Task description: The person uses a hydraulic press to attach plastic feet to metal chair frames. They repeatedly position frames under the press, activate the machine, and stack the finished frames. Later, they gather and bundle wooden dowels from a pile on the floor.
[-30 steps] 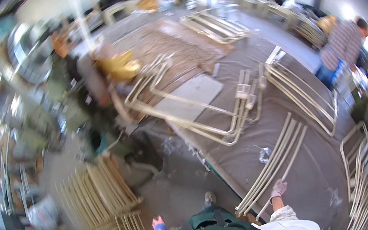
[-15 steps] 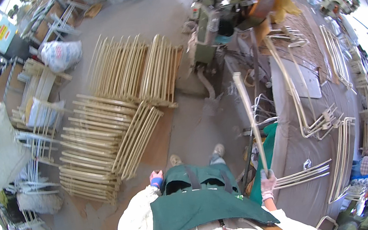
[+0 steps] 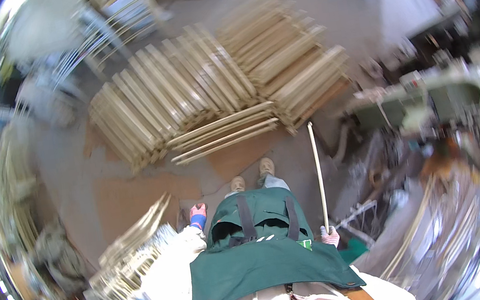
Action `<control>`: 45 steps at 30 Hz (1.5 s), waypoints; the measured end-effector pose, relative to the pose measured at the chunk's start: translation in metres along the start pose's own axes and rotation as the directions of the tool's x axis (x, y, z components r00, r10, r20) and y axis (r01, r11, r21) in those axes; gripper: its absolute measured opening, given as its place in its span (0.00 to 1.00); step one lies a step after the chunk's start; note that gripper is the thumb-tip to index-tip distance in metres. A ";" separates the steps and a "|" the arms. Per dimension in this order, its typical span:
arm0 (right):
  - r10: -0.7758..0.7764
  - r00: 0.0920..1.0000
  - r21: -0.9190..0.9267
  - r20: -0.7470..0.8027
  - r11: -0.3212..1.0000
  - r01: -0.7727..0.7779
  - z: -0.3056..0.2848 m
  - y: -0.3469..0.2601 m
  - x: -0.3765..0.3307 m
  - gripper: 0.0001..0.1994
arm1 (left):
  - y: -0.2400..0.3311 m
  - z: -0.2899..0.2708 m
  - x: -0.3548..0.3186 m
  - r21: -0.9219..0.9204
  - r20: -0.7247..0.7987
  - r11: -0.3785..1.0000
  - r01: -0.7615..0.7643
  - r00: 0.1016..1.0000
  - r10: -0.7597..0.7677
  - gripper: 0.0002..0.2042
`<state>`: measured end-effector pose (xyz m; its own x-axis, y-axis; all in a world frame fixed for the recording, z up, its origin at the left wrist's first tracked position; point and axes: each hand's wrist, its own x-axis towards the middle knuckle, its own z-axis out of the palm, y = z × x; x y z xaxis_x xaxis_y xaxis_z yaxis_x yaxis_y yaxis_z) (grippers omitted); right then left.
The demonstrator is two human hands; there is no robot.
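Observation:
My right hand (image 3: 329,236), in a pale glove, is closed round the lower end of a long cream metal bar (image 3: 318,169). The bar stands out ahead of me, nearly straight up the picture, its far tip close to the stacked frames. Seen edge-on, its full shape cannot be made out. My left hand (image 3: 198,210), in a pinkish glove with a blue cuff, hangs beside the green apron (image 3: 269,268). Its fingers look loosely apart, with nothing visible in them. Ahead on the floor lie rows of cream metal frames (image 3: 170,92), blurred by motion.
Brown cardboard (image 3: 141,191) covers floor under and before the frames. At right stands a green machine (image 3: 429,102), with blurred metal rods (image 3: 412,236) nearer me. More cream frames (image 3: 137,244) are piled close to my left arm. White bundles and racks line the far left.
My view has turned left, so the stacked frames now lie straight ahead and the machine has shifted down the right side. The bar remains in my right hand, now away from the bench.

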<state>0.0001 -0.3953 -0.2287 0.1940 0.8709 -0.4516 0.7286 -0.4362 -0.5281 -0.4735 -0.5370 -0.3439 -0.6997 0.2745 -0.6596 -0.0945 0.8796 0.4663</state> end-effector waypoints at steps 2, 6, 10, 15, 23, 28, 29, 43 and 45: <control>-0.002 0.991 -0.085 0.137 0.996 0.014 0.009 -0.016 0.048 0.12 | -0.055 -0.004 -0.016 -0.037 -0.108 0.996 0.077 0.991 -0.081 0.12; -0.137 0.965 -0.150 0.225 0.973 0.173 0.047 -0.077 0.100 0.11 | -0.190 0.008 -0.018 -0.245 -0.168 0.939 0.239 0.944 -0.284 0.14; -0.251 0.915 -0.181 0.316 0.931 0.318 0.087 -0.180 0.116 0.10 | -0.288 0.022 -0.098 -0.289 -0.090 0.881 0.375 0.906 -0.415 0.17; -0.242 0.914 0.027 0.325 0.969 0.247 0.200 -0.235 0.102 0.09 | -0.290 -0.020 -0.083 -0.213 -0.088 0.809 0.548 0.814 -0.575 0.16; -0.040 0.855 0.090 0.518 0.996 -0.008 0.335 -0.334 0.010 0.08 | -0.219 -0.165 0.004 -0.821 -0.173 0.540 0.183 0.822 -0.542 0.08; -0.094 0.799 -0.078 0.595 0.982 0.173 0.408 -0.393 -0.021 0.07 | -0.236 -0.206 0.008 -0.905 0.012 0.355 0.235 0.848 -0.530 0.08; -0.092 0.800 -0.107 0.593 0.976 0.191 0.426 -0.408 -0.029 0.07 | -0.252 -0.212 0.013 -0.862 0.014 0.424 0.278 0.850 -0.527 0.08; -0.108 0.726 0.071 0.679 0.994 0.081 0.668 -0.542 -0.157 0.09 | -0.256 -0.590 0.245 -0.888 -0.283 0.437 -0.141 0.918 -0.278 0.09; -0.181 0.759 0.118 0.625 0.983 0.138 0.693 -0.552 -0.169 0.11 | -0.245 -0.634 0.263 -0.823 -0.307 0.559 -0.099 0.905 -0.293 0.11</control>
<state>-0.8902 -0.4584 -0.3593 -0.3955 0.5986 -0.6966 0.6656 -0.3358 -0.6665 -1.0833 -0.9262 -0.2578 -0.8235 -0.1287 -0.5525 -0.5668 0.1443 0.8111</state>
